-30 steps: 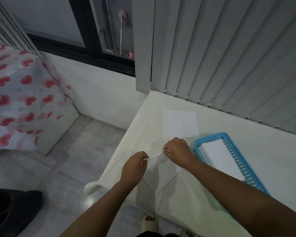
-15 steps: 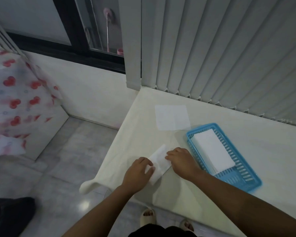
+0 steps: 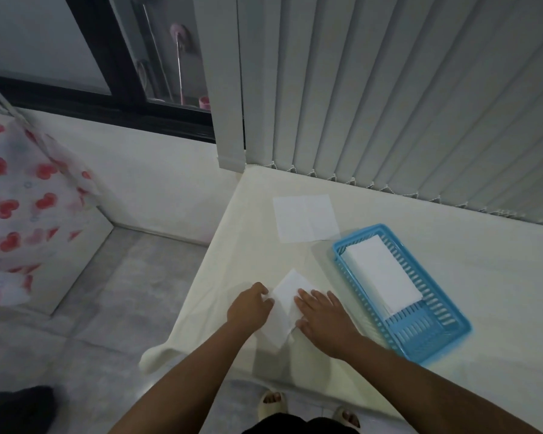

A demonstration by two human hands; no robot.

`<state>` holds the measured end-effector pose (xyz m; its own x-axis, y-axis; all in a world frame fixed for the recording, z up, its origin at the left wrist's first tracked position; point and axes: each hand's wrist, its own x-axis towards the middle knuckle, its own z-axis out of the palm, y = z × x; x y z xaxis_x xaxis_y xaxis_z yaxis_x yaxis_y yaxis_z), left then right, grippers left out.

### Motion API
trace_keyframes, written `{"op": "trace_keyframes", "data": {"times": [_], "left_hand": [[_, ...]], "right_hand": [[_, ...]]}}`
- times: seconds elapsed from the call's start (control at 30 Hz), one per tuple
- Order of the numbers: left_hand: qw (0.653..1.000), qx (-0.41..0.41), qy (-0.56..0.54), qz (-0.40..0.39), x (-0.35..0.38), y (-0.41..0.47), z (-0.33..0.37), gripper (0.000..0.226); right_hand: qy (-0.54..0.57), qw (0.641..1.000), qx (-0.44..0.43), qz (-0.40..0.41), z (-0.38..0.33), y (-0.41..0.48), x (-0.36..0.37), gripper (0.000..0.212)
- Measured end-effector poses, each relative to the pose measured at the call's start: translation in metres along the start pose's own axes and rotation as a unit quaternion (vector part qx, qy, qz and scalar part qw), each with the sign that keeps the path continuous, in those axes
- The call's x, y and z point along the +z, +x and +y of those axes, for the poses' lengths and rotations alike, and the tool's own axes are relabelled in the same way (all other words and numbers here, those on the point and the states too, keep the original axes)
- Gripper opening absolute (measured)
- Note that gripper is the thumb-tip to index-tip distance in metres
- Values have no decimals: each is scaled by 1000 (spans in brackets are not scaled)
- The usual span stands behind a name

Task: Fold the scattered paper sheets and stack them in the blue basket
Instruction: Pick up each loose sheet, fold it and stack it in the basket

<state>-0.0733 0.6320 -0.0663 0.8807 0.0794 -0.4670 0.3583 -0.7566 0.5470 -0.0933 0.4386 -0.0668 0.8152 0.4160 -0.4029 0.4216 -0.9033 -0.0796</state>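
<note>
A folded white paper sheet (image 3: 283,303) lies on the cream table near its front left edge. My left hand (image 3: 249,304) pinches the sheet's left edge with curled fingers. My right hand (image 3: 322,314) lies flat on the sheet's right side, fingers spread, pressing it down. An unfolded white sheet (image 3: 304,217) rests flat farther back. To the right stands the blue basket (image 3: 433,335), slotted and set at an angle, with a stack of folded white sheets (image 3: 381,274) in its far half.
The table (image 3: 452,233) carries a cream cloth whose corner hangs off the front left. Grey vertical blinds hang along the table's far edge. The tiled floor drops away to the left; a heart-patterned cloth sits at the far left. My sandalled feet show below.
The sheet went from held up between both hands to folded and laid flat on the table. My right hand opened out flat on it. The view tilted so that more of the basket shows.
</note>
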Motion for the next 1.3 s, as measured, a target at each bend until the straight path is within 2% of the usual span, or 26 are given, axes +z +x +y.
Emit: {"op": "trace_keyframes", "data": {"times": [0.1, 0.33, 0.4, 0.5, 0.67, 0.73, 0.83, 0.9, 1.0, 1.07, 1.13, 1.2, 1.3], "left_hand": [[1000, 4, -4, -5, -1, 7, 4, 24], [1000, 19, 3, -18, 1, 11, 17, 10], [999, 14, -21, -29, 1, 12, 21, 12], [997, -8, -59, -39, -4, 14, 24, 37], [993, 7, -68, -100, -16, 15, 25, 14], [993, 10, -74, -88, -18, 13, 27, 17], [993, 3, -109, -47, -23, 11, 34, 16], [988, -2, -156, -15, -29, 10, 41, 11], [966, 3, -255, 33, -37, 8, 54, 7], [940, 12, -338, 41, -39, 5, 65, 13], [912, 24, -408, 34, -41, -1, 77, 19], [893, 36, -448, 28, -41, -8, 90, 19], [869, 47, -492, 12, -36, -11, 103, 17]], "right_hand": [[8, 1000, 4, -8, 0, -5, 0, 78], [-5, 1000, 17, 0, 2, -21, 9, 53], [1, 1000, 24, 13, 4, -22, 8, 55], [23, 1000, 1, 5, 5, -20, 6, 67], [47, 999, -6, 24, 8, -22, 1, 79], [83, 996, 13, 34, 7, -22, -2, 70], [176, 978, 73, 89, 1, -18, -4, 43], [302, 932, 157, 126, -5, -17, -15, 33], [511, 811, 264, 107, -14, -17, -37, 35], [629, 711, 305, 76, -15, -15, -48, 37], [720, 617, 315, 48, -15, -14, -59, 41], [772, 552, 309, 59, -10, -13, -71, 38], [826, 460, 302, 120, -3, -12, -88, 21]]}}
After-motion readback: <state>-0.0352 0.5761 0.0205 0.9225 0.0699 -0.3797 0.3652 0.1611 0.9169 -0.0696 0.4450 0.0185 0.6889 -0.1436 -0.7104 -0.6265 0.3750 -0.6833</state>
